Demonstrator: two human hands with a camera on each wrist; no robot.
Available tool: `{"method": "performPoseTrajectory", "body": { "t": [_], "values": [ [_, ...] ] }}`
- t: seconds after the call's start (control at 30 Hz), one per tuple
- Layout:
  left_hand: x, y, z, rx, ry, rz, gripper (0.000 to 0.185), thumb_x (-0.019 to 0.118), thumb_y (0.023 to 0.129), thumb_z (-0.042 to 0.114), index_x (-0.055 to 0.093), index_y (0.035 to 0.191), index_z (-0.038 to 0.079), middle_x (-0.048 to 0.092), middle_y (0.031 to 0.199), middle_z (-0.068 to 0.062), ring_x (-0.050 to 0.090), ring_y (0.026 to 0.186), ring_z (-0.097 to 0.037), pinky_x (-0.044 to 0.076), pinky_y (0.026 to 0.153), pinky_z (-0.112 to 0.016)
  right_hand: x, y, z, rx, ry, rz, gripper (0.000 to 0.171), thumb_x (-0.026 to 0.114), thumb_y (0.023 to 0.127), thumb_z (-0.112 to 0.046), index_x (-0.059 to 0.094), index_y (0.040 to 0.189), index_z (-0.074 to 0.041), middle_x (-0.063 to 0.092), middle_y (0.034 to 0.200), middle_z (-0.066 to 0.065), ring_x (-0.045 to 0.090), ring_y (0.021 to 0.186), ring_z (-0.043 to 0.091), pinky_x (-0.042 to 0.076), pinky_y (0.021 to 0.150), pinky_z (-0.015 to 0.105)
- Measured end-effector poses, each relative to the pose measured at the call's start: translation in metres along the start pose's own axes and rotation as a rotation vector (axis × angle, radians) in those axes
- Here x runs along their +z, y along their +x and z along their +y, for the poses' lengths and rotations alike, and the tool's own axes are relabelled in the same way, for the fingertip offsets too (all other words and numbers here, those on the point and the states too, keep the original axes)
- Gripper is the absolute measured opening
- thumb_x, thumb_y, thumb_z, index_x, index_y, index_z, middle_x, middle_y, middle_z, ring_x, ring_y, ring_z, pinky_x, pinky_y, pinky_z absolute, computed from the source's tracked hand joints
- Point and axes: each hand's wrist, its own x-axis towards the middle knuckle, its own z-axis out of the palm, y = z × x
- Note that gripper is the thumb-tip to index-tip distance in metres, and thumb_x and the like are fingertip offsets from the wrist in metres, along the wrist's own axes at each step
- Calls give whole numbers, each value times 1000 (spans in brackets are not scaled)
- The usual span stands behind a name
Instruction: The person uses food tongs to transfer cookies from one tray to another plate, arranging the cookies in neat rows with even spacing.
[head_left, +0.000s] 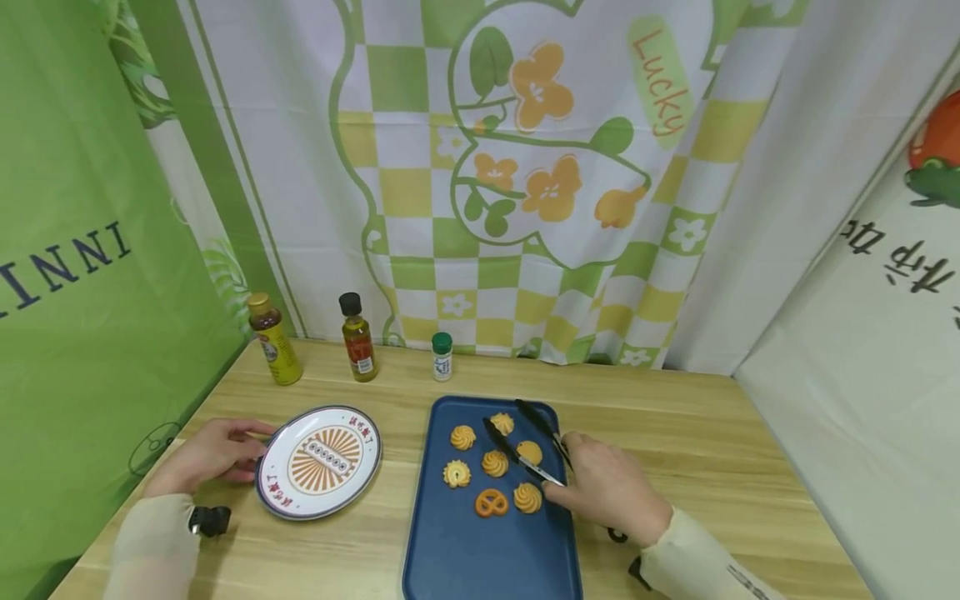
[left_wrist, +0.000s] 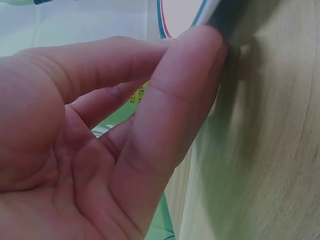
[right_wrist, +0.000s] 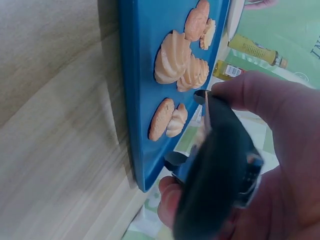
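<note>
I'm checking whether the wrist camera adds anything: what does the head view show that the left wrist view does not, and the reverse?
Only the head view: the blue tray, the cookies and pretzel on it, and the tongs in the right hand.

Only the left wrist view: the creased palm side of the left hand, up close.

Both: the left hand at the rim of the plate, and the wooden table; the left wrist view catches just part of the plate.

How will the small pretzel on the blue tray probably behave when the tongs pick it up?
The pretzel has thin, looped strands, so it may be stiff yet snap if squeezed hard. Lying flat on the tray, it would probably slide rather than roll if nudged.
</note>
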Motion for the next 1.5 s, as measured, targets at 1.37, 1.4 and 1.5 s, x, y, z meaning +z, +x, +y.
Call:
{"method": "performPoseTrajectory", "body": {
  "t": [1.37, 1.4, 1.5],
  "values": [
    [1, -3, 3, 4, -6, -2, 52, 63, 109, -1, 47, 156, -17, 72, 114, -18, 73, 85, -17, 73, 75, -32, 10, 3, -1, -56, -14, 107, 64, 92, 87, -41, 76, 133, 0, 81, 127, 20, 80, 89, 29, 70, 69, 47],
    [1, -3, 4, 4, -7, -4, 52, 62, 109, -1, 47, 156, -17, 72, 114, -18, 73, 85, -17, 73, 75, -32, 11, 2, -1, -58, -11, 118, 64, 91, 86, -41, 77, 133, 0, 81, 127, 20, 80, 89, 29, 70, 69, 47],
    [1, -3, 4, 4, -9, -3, 52, 62, 109, -2, 47, 156, -17, 71, 114, -18, 73, 85, -17, 73, 75, -32, 13, 2, 0, -59, 1, 139, 63, 91, 86, -40, 77, 132, 1, 81, 126, 20, 80, 86, 28, 70, 70, 47]
  ]
}}
